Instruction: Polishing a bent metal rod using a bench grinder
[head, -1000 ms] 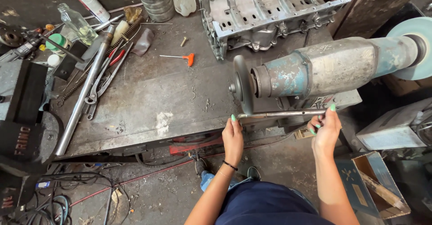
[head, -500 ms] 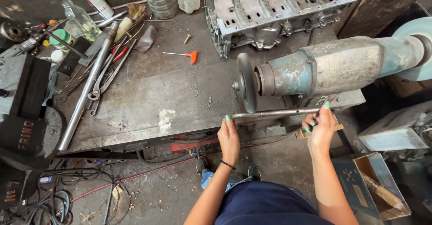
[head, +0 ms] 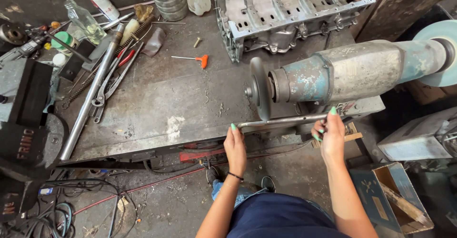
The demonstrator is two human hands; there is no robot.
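While both hands are gripping the rod (head: 283, 121), left hand (head: 235, 145) closed on its near end and right hand (head: 329, 134) on the far, it is lying just under the wheel (head: 261, 88), grinding apparently barely begun.

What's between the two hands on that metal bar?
In the head view, only a bare stretch of the metal bar runs between the left hand and the right hand. The grinding wheel sits just above that stretch.
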